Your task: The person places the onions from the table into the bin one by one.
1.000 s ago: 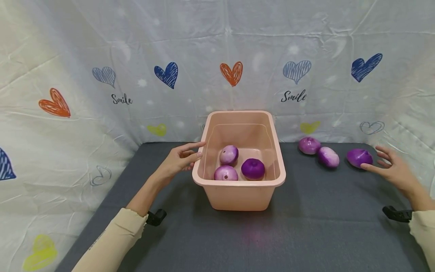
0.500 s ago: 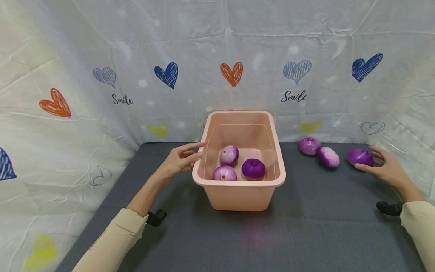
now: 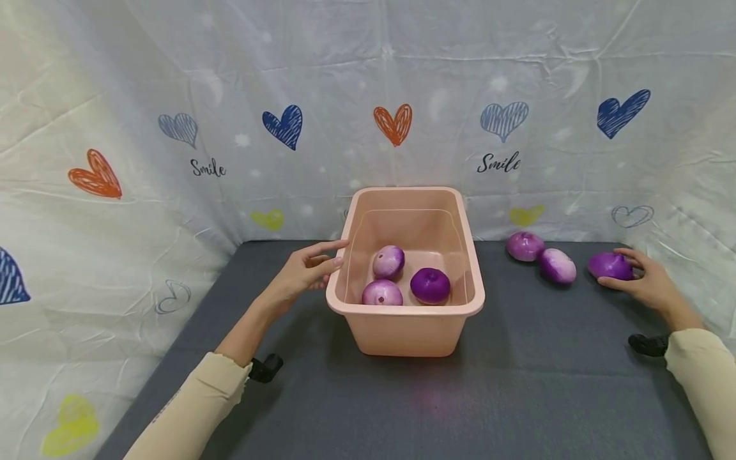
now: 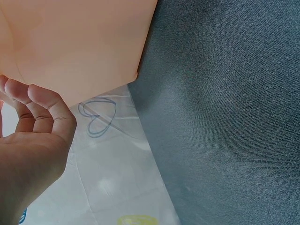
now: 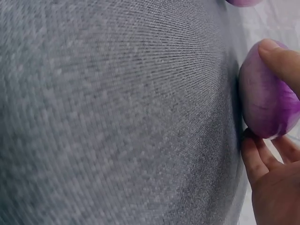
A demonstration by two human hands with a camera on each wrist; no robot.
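Note:
My right hand point(image 3: 650, 281) grips a purple onion point(image 3: 609, 265) at the right of the dark cloth. In the right wrist view the thumb point(image 5: 276, 56) lies across one side of this onion point(image 5: 265, 93), and the fingers point(image 5: 255, 159) reach around its lower end. My left hand point(image 3: 299, 271) touches the left rim of a peach plastic bin point(image 3: 405, 332) with index finger and thumb extended. The left wrist view shows its other fingers point(image 4: 44, 103) loosely bent beside the bin wall point(image 4: 89, 42). Inside the bin are a dark purple onion point(image 3: 430, 285) and two paler onions point(image 3: 382, 292).
Two more onions, one purple point(image 3: 524, 246) and one pale-sided point(image 3: 557, 266), lie together between the bin and my right hand. A dark grey cloth point(image 3: 517, 396) covers the table. Directly behind hangs a white curtain point(image 3: 322, 70) printed with hearts.
My right hand has moved left and closed its thumb and fingers around the rightmost onion. My left hand and the bin have stayed in place.

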